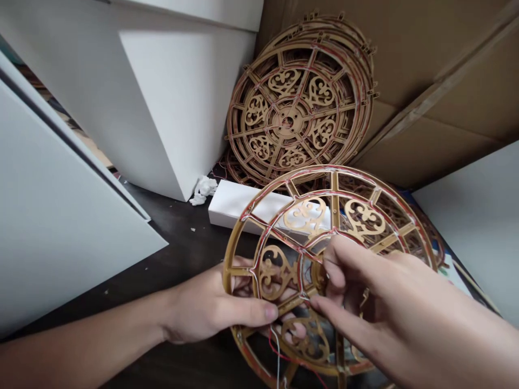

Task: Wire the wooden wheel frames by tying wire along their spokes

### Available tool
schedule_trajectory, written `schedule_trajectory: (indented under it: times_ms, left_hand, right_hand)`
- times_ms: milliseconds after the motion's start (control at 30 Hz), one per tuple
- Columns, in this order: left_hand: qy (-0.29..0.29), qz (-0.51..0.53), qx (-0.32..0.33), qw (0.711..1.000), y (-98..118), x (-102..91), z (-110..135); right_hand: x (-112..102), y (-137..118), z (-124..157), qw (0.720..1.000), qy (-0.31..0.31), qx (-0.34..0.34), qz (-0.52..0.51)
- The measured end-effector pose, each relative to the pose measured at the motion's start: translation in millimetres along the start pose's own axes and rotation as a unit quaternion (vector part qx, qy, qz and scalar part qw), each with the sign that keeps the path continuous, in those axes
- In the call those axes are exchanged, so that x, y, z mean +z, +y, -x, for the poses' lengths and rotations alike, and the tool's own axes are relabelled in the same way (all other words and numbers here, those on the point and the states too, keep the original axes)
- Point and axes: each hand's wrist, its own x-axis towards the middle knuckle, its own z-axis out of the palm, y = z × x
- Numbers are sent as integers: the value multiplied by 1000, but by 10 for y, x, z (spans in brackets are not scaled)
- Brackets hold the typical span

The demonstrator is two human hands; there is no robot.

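Right hand [389,302] is touching the wheel's [334,208] centre; can't tell if it's pinching. Left hand [217,305] is clamping the wheel's left side, thumb in front. Wires [278,351] are dangling. Wheel is hovering above dark table [174,232], partly covering white box [239,200]. Stacked wheels [287,121] are standing before cardboard [438,70].

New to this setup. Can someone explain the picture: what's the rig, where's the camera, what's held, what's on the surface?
No machine here: just a person's bare hands, seen from a head-worn camera looking forward and down. The left hand grips a gold openwork wheel, thumb in front, fingers behind. The right hand has its fingertips near the hub. Red and white wires run along the wheel's rings. On the dark surface lie a white box and a crumpled white scrap; behind, similar wheels stand stacked before brown cardboard.
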Motion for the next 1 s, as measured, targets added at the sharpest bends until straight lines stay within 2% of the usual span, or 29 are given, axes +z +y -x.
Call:
schedule_trajectory:
  times_ms: [233, 467, 600, 700, 833, 1000]
  left_hand:
    - [9, 3, -11, 1000, -10, -13, 11]
    - [7, 27, -31, 999, -17, -8, 33]
    - [7, 21, -29, 999, -23, -15, 29]
    - [8, 22, -38, 999, -13, -21, 22]
    - [4, -1, -40, 999, 8, -32, 22]
    - [-2, -24, -40, 999, 23, -37, 26]
  right_hand:
    - [92, -15, -35, 997, -30, 65, -19]
    - [162, -28, -13, 998, -18, 61, 3]
    - [208, -27, 16, 995, -52, 84, -1]
    - [223, -16, -3, 996, -67, 56, 26]
    - [230, 4, -25, 995, -53, -3, 85]
    - [222, -61, -44, 994, -36, -30, 102]
